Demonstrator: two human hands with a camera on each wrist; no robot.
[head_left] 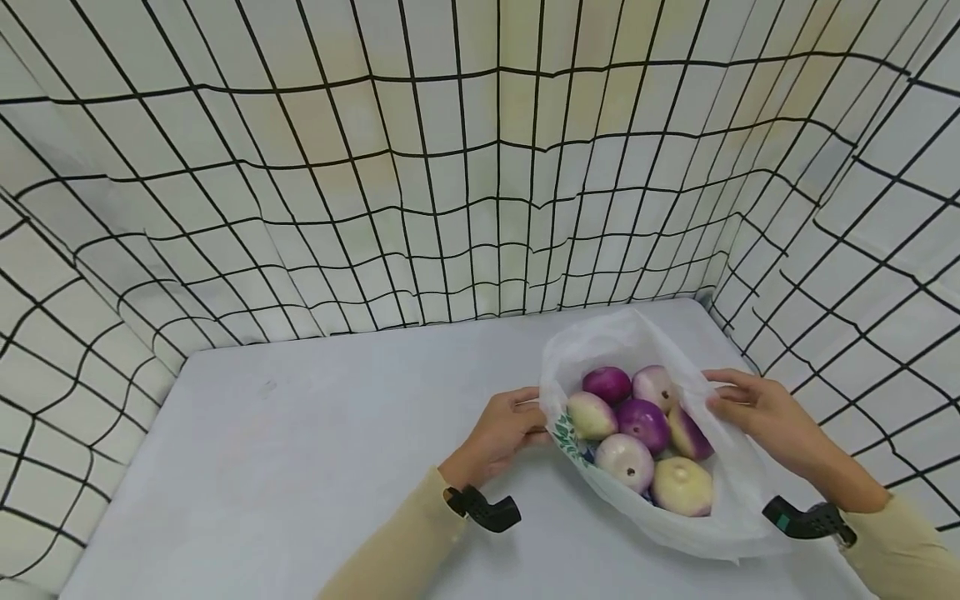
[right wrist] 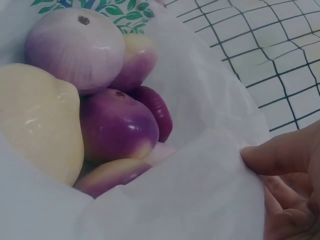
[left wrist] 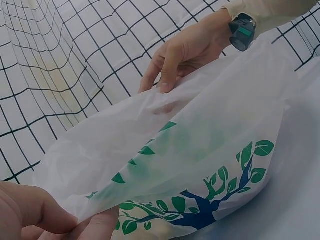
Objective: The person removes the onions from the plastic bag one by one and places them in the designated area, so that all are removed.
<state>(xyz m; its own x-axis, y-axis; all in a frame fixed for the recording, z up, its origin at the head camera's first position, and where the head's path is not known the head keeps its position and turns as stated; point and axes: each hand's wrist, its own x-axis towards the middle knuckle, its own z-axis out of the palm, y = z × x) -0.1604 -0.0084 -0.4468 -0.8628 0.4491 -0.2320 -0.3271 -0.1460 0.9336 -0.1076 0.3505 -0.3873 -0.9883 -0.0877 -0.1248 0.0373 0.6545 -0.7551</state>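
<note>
A white plastic bag (head_left: 738,483) with a printed green-leaf and blue-branch pattern (left wrist: 205,205) lies on the right side of the table, its mouth spread wide. Inside are several glossy onions: a dark purple onion (head_left: 642,425), a pale lilac onion (right wrist: 75,50) and a cream onion (head_left: 682,486) among them. My left hand (head_left: 501,433) pinches the bag's left rim between thumb and fingers, as the left wrist view shows closely. On the opposite side my right hand (head_left: 776,417) grips the right rim, thumb outermost in the right wrist view. Parts of the lower onions are hidden.
The white table (head_left: 300,450) stretches away to the left of the bag. Black grid netting (head_left: 465,200) over white sheeting stands along the back and both sides, close to my right arm. A black wrist camera (head_left: 487,508) sits on each forearm.
</note>
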